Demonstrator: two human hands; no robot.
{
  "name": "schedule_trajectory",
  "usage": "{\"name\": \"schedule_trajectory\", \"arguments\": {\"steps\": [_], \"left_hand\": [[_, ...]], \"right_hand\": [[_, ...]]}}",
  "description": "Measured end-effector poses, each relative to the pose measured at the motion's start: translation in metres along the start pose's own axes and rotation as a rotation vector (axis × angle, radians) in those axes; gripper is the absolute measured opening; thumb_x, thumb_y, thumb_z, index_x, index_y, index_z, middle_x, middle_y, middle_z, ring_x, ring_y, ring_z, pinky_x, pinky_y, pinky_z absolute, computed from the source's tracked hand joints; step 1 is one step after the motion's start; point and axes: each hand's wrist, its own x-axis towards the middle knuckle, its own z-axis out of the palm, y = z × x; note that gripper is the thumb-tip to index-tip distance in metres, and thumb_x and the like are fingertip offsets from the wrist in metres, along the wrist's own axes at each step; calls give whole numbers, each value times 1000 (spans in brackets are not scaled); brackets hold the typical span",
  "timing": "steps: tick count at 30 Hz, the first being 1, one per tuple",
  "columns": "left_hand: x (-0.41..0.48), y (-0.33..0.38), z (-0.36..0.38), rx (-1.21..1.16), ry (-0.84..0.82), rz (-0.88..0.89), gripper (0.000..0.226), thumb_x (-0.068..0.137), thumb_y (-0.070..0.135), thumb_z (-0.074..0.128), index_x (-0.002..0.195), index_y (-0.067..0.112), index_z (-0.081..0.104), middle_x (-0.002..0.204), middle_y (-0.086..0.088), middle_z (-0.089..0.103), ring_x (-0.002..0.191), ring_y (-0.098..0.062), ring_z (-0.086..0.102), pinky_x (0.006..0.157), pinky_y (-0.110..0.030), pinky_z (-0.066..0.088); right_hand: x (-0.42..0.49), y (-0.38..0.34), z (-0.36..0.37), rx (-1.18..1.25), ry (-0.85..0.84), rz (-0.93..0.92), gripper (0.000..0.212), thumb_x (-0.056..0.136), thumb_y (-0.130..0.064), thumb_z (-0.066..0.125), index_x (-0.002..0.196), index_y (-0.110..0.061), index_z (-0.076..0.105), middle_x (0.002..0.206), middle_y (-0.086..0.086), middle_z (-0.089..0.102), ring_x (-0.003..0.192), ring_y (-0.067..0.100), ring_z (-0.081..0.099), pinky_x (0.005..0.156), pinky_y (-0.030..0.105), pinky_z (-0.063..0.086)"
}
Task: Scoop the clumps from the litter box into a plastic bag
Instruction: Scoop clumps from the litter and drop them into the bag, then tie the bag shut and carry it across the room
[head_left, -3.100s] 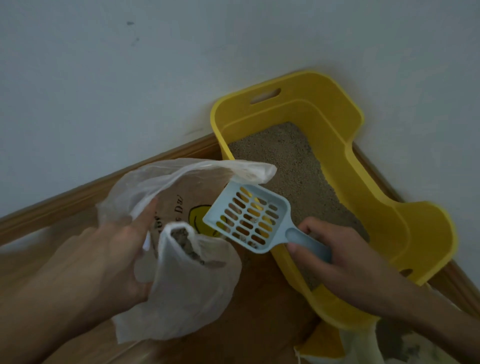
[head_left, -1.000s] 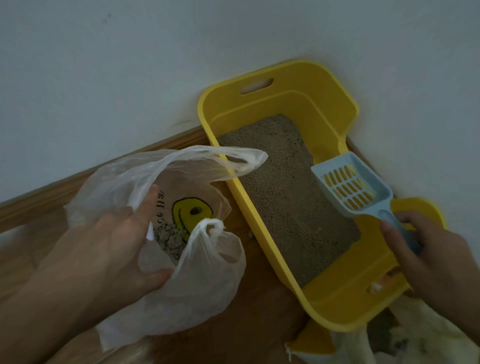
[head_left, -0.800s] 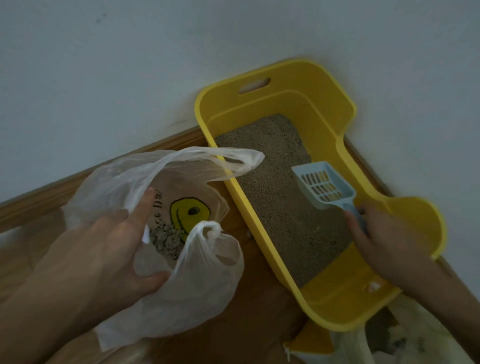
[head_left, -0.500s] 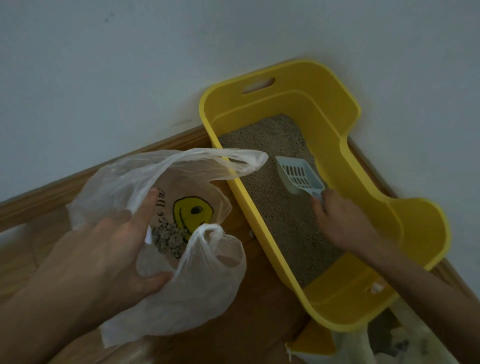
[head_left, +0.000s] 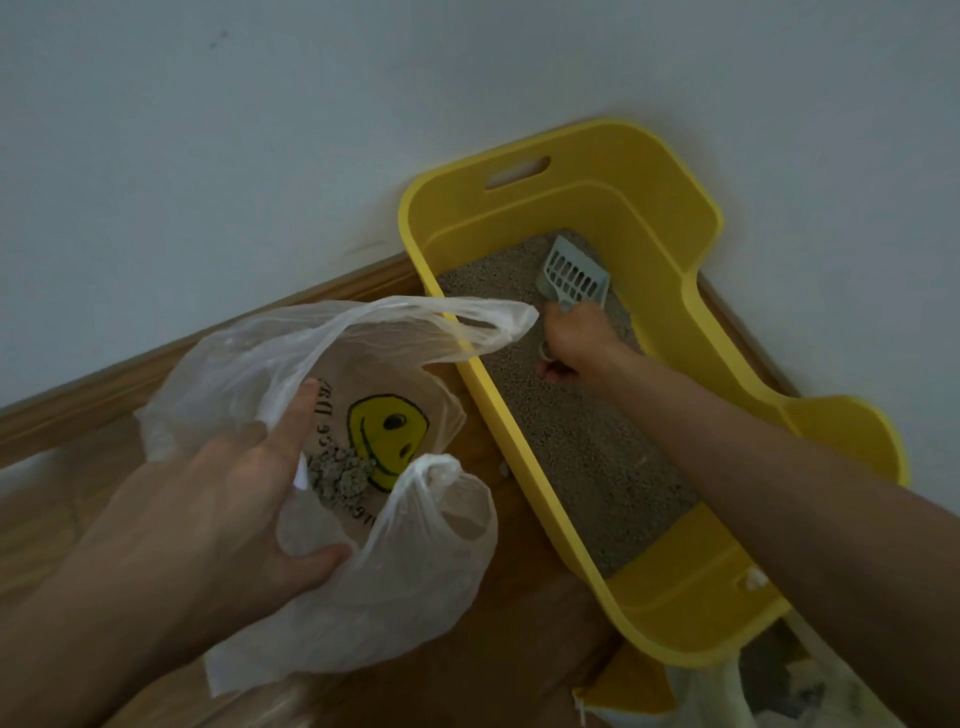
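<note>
A yellow litter box (head_left: 660, 218) stands in the corner of the room, its floor covered with grey-brown litter (head_left: 597, 457). My right hand (head_left: 574, 340) grips the handle of a pale blue slotted scoop (head_left: 574, 280) deep inside the box, with the scoop head at the far end of the litter. My left hand (head_left: 234, 499) holds a thin translucent plastic bag (head_left: 363, 597) open on the floor left of the box. Grey clumps (head_left: 340, 473) lie in the bag beside a yellow smiley print (head_left: 387, 431).
White walls meet behind the box, with a wooden skirting board (head_left: 156, 364) along the floor. The floor is wood (head_left: 493, 686). A crumpled pale bag with a yellow patch (head_left: 727, 696) lies at the box's near end. A small white speck (head_left: 503, 467) sits on the floor beside the box.
My right hand has carried the scoop from over the bag across to the box, then down and forward to the far end of the litter. My left hand still holds the bag open.
</note>
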Motion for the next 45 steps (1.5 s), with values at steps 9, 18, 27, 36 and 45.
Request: {"name": "schedule_trajectory", "arguments": {"steps": [9, 18, 27, 36, 45], "left_hand": [[0, 8, -9, 38, -64, -4, 122, 64, 85, 47, 113, 39, -55, 86, 16, 42, 84, -6, 49, 76, -26, 50], [-5, -1, -12, -101, -47, -24, 116, 66, 80, 50, 145, 38, -23, 79, 19, 43, 69, 0, 44, 63, -20, 45], [-1, 10, -14, -95, -22, -27, 106, 75, 76, 44, 147, 34, -21, 84, 18, 42, 78, -4, 47, 60, -19, 40], [-5, 10, -13, -99, -5, -26, 103, 76, 76, 41, 147, 34, -20, 89, 13, 44, 79, -6, 44, 66, -22, 40], [-17, -9, -40, -558, -46, 168, 59, 76, 79, 34, 130, 75, 12, 91, 25, 61, 72, 5, 65, 60, -26, 56]], "right_hand": [[16, -1, 17, -25, -172, -118, 44, 102, -33, 40, 131, -1, 47, 59, 11, 61, 33, 13, 55, 35, 19, 38], [-43, -5, -23, -92, -71, -295, 20, 102, -30, 42, 115, -14, 46, 68, 5, 62, 54, 12, 57, 46, 18, 45], [-195, 25, -40, 223, -202, -479, 26, 77, -49, 68, 96, -31, 65, 86, -4, 68, 78, 5, 64, 70, 20, 54], [-208, 39, 30, 147, -348, -407, 65, 62, -62, 75, 119, -43, 50, 118, -17, 56, 111, 1, 56, 90, 32, 53], [-208, 39, 48, 408, -268, -365, 22, 98, -38, 47, 97, -25, 66, 88, -7, 69, 80, 2, 62, 68, 19, 48]]}}
